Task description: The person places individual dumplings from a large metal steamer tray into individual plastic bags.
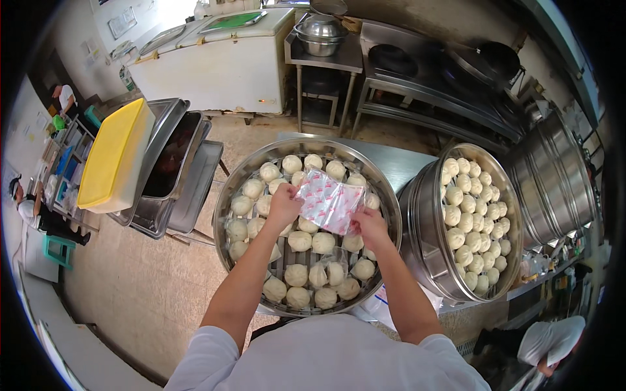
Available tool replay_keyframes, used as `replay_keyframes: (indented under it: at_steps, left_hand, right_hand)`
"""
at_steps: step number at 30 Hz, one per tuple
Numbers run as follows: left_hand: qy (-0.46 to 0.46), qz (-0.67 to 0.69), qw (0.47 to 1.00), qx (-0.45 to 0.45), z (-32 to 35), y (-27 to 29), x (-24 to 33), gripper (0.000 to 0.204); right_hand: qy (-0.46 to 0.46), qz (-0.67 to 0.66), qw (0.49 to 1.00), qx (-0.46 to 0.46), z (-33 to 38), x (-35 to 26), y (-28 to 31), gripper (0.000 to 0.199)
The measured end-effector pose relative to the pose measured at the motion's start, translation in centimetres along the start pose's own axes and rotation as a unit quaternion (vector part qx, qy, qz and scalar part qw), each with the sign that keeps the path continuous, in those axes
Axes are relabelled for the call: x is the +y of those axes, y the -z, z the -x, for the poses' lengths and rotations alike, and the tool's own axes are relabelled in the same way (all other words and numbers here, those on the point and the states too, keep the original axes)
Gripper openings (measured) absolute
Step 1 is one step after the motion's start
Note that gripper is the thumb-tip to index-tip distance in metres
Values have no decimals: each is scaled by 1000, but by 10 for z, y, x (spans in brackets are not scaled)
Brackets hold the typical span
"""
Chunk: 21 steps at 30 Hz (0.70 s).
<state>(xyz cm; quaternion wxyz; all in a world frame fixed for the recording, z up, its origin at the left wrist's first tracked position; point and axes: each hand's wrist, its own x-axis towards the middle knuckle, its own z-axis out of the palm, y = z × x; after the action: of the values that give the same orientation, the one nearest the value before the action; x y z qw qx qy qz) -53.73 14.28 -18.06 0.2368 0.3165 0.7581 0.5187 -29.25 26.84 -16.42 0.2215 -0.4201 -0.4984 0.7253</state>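
Observation:
Both of my hands hold a clear plastic bag [329, 201] with red print, stretched flat above a round steel steamer tray [229, 189]. My left hand [284, 205] pinches the bag's left edge. My right hand [366, 221] grips its lower right corner. Under the bag, several pale round dough buns [299, 241] lie in rows on the slatted tray. Some buns near the front sit under another clear bag [329, 264].
A second steamer [425, 241] full of buns [466, 221] stands to the right, with stacked steel steamers [554, 176] beyond it. At left are a yellow-lidded tub [114, 156] and steel pans [176, 156]. Behind stand a white chest freezer [215, 65], bowls [321, 32] and woks [495, 58]. Other people sit at far left [29, 208] and lower right [548, 342].

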Motion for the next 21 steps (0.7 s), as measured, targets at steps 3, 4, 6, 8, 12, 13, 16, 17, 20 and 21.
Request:
replay_keyframes:
  at_steps: [3,4,6,8,12,13,16,17,20,21]
  left_hand:
    - [-24,1,1000,10,17,1,41,40]
    - [-23,0,1000,11,26,7,60,40]
    - [-10,127,991,43,41,17,89,38]
    - [68,230,971,15,45,21,75,37]
    - [165,190,967,-49,57,14,23,32]
    - [168,162,971,-56,62,12,20,30]
    - [133,189,973,-9,66,13,25,31]
    - [109,189,976,-1,66,16,33,31]
    - [18,166,982,-84,61,33,57,32]
    - [-6,106,985,-135,61,40,74,32]
  right_hand:
    - [-8,-51,998,-45,35,-6,-4,10]
    - [-11,-83,995,-57,44,-6,-8,10]
    - [-18,-147,985,-88,57,-2,-5,5]
    - [-55,-93,989,-96,63,6,-4,3]
    - [-85,131,979,-129,66,14,4,16]
    - [-86,131,979,-131,70,11,3,16]
    - [-49,204,966,-150,80,-4,3,17]
    - [-3,338,932,-133,81,-9,7,19]
    - [145,435,888,-47,92,-42,9,21]
    - [243,399,884,19,94,-55,8,23]
